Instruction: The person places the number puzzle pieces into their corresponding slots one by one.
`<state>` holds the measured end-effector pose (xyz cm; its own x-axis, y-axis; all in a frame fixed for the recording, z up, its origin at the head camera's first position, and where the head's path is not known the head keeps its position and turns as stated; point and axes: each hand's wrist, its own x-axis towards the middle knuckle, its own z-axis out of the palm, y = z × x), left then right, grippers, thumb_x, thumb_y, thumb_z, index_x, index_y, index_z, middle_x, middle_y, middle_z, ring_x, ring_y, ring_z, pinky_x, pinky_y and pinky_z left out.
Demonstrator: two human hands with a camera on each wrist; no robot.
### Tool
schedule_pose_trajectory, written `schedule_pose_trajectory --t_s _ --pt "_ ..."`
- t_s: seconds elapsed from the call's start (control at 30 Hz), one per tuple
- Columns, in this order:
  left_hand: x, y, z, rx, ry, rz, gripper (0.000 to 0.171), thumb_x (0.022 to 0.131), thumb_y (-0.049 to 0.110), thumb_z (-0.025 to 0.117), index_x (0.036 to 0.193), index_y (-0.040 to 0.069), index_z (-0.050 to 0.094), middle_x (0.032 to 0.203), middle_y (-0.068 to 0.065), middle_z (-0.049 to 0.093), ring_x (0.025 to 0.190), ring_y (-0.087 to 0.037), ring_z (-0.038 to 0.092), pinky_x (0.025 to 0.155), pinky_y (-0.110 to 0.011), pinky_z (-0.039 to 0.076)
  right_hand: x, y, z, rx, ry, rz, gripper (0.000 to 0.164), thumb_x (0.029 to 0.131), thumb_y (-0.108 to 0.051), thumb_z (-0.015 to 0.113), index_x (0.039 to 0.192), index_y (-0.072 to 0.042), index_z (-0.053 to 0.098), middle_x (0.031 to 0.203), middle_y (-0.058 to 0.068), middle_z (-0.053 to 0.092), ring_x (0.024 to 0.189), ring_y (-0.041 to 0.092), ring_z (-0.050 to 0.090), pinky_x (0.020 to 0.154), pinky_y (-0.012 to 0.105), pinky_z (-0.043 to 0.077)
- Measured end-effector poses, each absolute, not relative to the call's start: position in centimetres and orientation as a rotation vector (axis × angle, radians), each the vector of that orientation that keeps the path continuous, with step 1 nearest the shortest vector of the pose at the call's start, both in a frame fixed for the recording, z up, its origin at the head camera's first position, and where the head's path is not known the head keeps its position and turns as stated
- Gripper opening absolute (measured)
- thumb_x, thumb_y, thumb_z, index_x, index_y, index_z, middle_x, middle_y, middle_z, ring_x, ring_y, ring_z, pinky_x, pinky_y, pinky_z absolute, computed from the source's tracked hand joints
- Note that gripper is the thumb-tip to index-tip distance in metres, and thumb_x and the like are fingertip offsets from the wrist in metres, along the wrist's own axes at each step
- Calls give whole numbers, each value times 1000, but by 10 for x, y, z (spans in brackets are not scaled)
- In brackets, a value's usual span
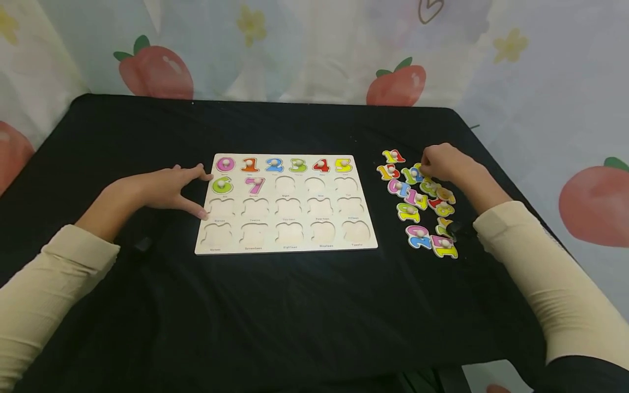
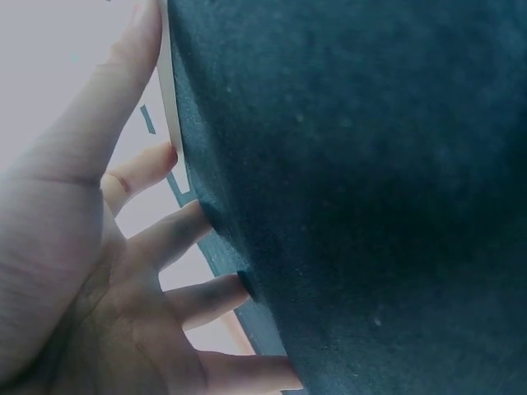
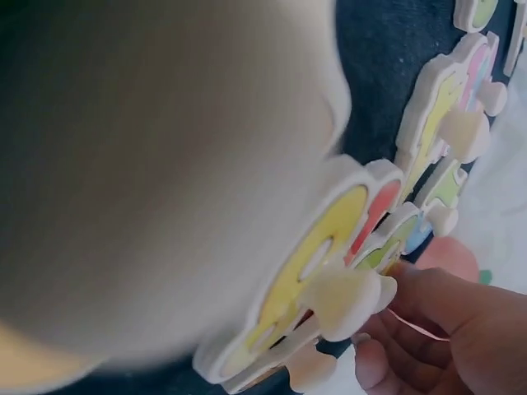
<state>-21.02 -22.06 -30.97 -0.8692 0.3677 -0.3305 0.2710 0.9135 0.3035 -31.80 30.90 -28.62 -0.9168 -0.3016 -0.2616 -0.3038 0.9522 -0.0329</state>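
Observation:
A white wooden number puzzle board lies on the black cloth, with pieces 0 through 7 in its upper recesses. My left hand rests at the board's left edge, thumb and fingers spread and touching it; the left wrist view shows the fingers extended along that edge. At the far side of a group of loose number pieces, my right hand reaches down with curled fingers. In the right wrist view its thumb is close to a green piece; whether it pinches one is hidden.
Several knobbed number pieces lie close together right of the board, some overlapping, including a yellow-and-red one under my right wrist. Below the filled places are bare recesses. A fruit-patterned curtain hangs behind the black-covered table.

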Motion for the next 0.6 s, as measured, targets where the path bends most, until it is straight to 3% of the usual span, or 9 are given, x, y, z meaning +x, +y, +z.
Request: schedule_pose_trajectory --t_s 0.13,0.33,0.6 --pt "-214 -222 -307 455 2683 333 104 62 65 74 140 9 34 142 -30 29 126 -57 20 92 -69 28 -317 303 -276 -443 2831 72 13 89 -2 55 97 8 56 85 18 55 71 27 52 64 40 45" --pt "-217 -228 -304 441 2689 310 104 63 64 74 141 9 33 141 -31 29 126 -56 21 91 -69 28 -310 277 -256 -587 2960 115 22 90 2 50 110 10 55 104 27 54 91 37 52 79 49 47" --pt "-209 -237 -312 472 2717 307 100 65 63 74 138 7 36 135 -29 39 117 -53 36 86 -62 37 -303 239 -245 -821 2976 20 22 90 1 43 108 3 56 104 21 53 82 30 50 69 41 43"
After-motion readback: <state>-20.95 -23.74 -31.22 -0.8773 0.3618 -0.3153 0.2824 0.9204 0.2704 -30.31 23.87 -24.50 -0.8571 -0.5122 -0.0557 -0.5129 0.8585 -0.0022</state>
